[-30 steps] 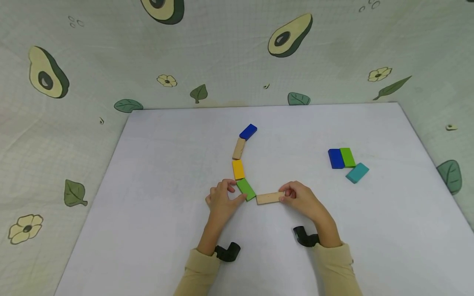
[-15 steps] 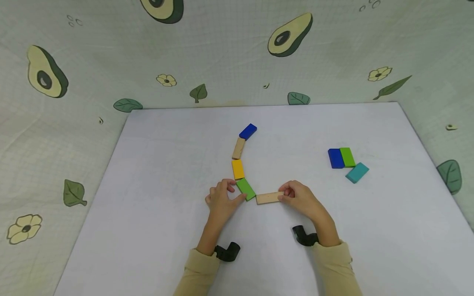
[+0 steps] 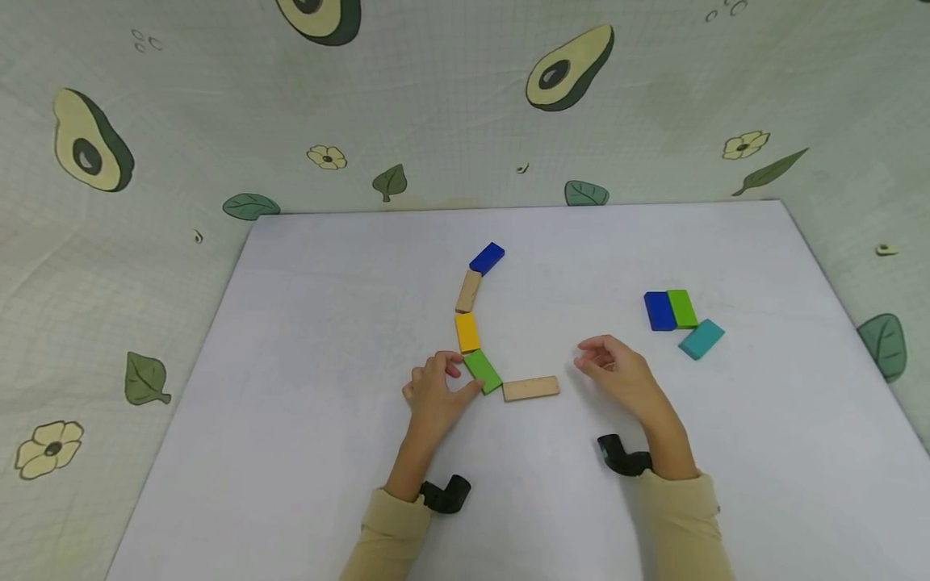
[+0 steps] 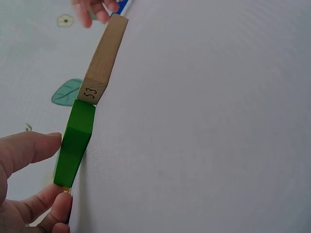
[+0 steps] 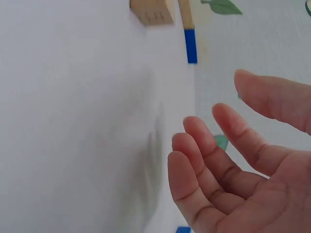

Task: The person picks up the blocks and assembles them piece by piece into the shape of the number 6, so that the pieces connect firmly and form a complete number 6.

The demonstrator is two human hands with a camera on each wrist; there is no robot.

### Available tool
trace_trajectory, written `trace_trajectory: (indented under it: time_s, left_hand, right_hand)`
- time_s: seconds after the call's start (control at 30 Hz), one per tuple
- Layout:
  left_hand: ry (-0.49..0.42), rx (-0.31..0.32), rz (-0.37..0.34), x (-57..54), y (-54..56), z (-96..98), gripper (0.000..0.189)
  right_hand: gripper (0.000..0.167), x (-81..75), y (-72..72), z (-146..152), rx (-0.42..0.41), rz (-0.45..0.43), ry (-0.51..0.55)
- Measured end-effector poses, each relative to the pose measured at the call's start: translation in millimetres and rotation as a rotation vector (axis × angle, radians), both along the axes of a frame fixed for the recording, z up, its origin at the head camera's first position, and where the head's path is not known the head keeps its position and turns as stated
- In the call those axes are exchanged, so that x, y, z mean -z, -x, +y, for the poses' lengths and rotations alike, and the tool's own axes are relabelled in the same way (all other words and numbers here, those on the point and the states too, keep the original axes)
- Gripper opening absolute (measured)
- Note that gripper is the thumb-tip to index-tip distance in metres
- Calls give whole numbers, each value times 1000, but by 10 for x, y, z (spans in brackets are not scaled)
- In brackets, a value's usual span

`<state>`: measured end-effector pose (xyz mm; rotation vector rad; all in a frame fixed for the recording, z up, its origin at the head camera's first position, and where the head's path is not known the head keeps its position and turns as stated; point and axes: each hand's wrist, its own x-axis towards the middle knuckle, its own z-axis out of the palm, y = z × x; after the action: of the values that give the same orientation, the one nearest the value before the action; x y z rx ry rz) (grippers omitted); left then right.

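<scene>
My left hand [image 3: 433, 393] pinches a green wooden block [image 3: 483, 372] lengthwise, thumb at its near end and fingers by its far end. In the left wrist view the thumb touches the green block [image 4: 75, 141], whose end meets a plain wooden block [image 4: 104, 58] marked 53. That plain block [image 3: 531, 389] lies on the white table to the right. Beyond the green one, a yellow block [image 3: 467, 332], another plain block [image 3: 468, 291] and a blue block [image 3: 487, 258] continue the curved row. My right hand [image 3: 617, 373] hovers right of the row, fingers loosely bent, holding nothing.
At the right lie a blue block [image 3: 659, 311] and a green block [image 3: 682, 309] side by side, with a teal block [image 3: 701, 340] at an angle touching or nearly touching them. The white table [image 3: 327, 323] ends at a cloth printed with avocados [image 3: 570, 68].
My right hand has let go of the plain block's right end and moved right and slightly away from me. The left hand and the blocks look unmoved.
</scene>
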<state>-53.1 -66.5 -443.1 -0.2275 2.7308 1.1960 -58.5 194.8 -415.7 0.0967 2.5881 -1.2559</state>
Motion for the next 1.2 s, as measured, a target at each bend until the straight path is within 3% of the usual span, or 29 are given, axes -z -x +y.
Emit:
trace_trajectory:
  time_s: [0.3, 0.57, 0.73, 0.9, 1.1, 1.2]
  left_hand:
    - [-7, 16, 10, 1, 3, -15, 38]
    - [-5, 14, 20, 4, 8, -19, 36]
    - [5, 19, 15, 15, 9, -24, 36]
    - [6, 20, 18, 6, 3, -31, 36]
    - [4, 24, 15, -7, 1, -30, 36]
    - [2, 30, 15, -5, 1, -29, 36]
  right_hand:
    - [49, -109, 19, 388, 214, -6, -55]
    - [58, -157, -44, 684, 315, 13, -107]
    - [62, -144, -73, 850, 390, -19, -124]
    - [71, -39, -61, 1029, 446, -72, -123]
    - [95, 328, -11, 1340, 491, -163, -169]
    - [97, 323, -13, 1365, 483, -195, -148]
